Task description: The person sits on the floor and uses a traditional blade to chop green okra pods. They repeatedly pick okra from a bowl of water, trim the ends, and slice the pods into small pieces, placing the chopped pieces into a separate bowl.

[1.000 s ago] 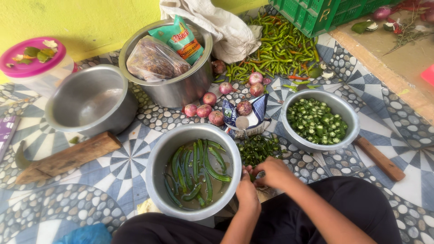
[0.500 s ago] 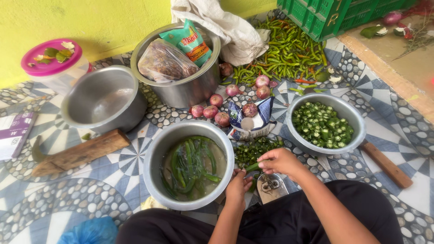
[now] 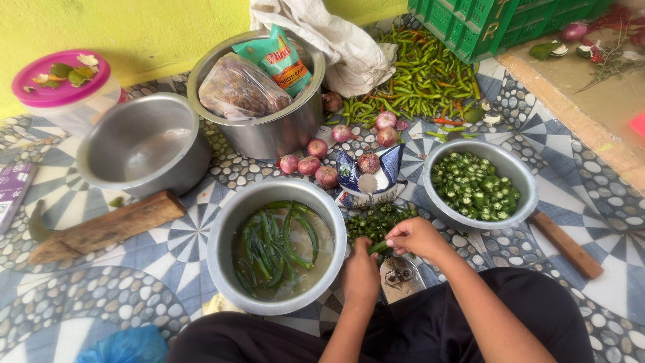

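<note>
Head view: both hands sit slightly closer together than half a second ago. Right hand [image 3: 416,236] and left hand [image 3: 361,269] pinch one green chilli [image 3: 377,247], each grip closed on it, above chopped pieces [image 3: 376,220] on the floor, beside the water-filled steel bowl [image 3: 225,222].

The bowl of whole chillies in water [image 3: 277,254] sits on the floor directly in front of the person, left of both hands. The left hand [image 3: 360,274] and right hand [image 3: 418,236] meet over a chilli [image 3: 377,247], with the pile of cut pieces [image 3: 379,222] just behind them. The bowl of chopped pieces [image 3: 480,185] stands to the right. Behind lie onions [image 3: 309,165], then the pot holding bags [image 3: 259,94]. The empty bowl [image 3: 142,144] is at left, the wooden block [image 3: 101,227] before it.
</note>
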